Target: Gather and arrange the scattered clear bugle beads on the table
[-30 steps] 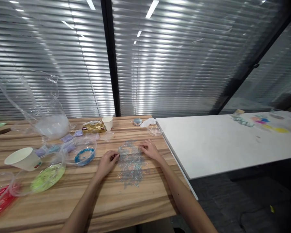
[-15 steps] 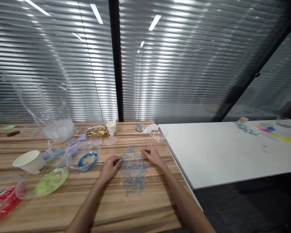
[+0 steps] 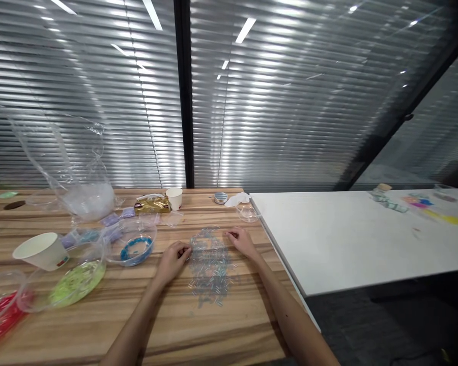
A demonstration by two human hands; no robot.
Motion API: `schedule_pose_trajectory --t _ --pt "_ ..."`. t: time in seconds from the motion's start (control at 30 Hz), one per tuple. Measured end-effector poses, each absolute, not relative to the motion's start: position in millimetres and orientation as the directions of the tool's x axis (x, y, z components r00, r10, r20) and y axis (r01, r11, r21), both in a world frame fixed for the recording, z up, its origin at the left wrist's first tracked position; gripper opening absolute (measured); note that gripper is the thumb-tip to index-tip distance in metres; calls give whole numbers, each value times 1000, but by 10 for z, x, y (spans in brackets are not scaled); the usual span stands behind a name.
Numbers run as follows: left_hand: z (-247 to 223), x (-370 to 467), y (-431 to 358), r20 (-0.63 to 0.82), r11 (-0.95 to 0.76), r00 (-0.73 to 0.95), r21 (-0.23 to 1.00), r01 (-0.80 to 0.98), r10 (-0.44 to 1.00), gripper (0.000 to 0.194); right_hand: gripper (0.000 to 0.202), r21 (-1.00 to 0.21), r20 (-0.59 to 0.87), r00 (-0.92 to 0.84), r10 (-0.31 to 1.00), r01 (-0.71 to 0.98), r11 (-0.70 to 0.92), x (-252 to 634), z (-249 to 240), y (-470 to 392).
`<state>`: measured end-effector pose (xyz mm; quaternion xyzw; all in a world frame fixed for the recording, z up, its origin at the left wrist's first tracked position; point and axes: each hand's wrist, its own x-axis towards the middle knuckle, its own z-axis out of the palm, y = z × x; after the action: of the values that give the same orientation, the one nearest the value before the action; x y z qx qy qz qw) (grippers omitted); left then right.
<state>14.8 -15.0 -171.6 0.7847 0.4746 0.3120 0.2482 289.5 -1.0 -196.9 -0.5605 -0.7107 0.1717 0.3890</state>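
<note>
A spread of small clear tube-shaped pieces (image 3: 209, 267) lies on the wooden table in front of me. At its left edge is my left hand (image 3: 174, 259), thumb and fingers pinched together. My right hand (image 3: 242, 240) rests by the upper right of the spread, its fingertips also drawn into a pinch. Whatever is between the fingers of either hand is too small to make out. Left of the spread, a clear round bowl (image 3: 110, 258) holds a ring of blue bits (image 3: 136, 251).
Bowls with lime-green bits (image 3: 78, 283) and red bits (image 3: 2, 317) stand at left, beside a tilted paper cup (image 3: 41, 251). Behind are a clear plastic bag (image 3: 89, 201), gold packet (image 3: 151, 204), upright cup (image 3: 174, 198), round tin (image 3: 220, 197) and white tissue (image 3: 237, 199). A white table (image 3: 328, 239) adjoins right.
The view has tilted and shifted slightly, so the bowls and cup at left sit a little further left. Both hands keep nearly the same place and pinched shape beside the clear pieces.
</note>
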Motion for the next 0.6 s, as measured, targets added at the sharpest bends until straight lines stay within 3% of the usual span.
schedule_pose_trajectory --t 0.6 --pt "-1733 138 -144 259 -418 339 699 580 904 35 24 -764 303 2 953 599 241 2906 -1971 -31"
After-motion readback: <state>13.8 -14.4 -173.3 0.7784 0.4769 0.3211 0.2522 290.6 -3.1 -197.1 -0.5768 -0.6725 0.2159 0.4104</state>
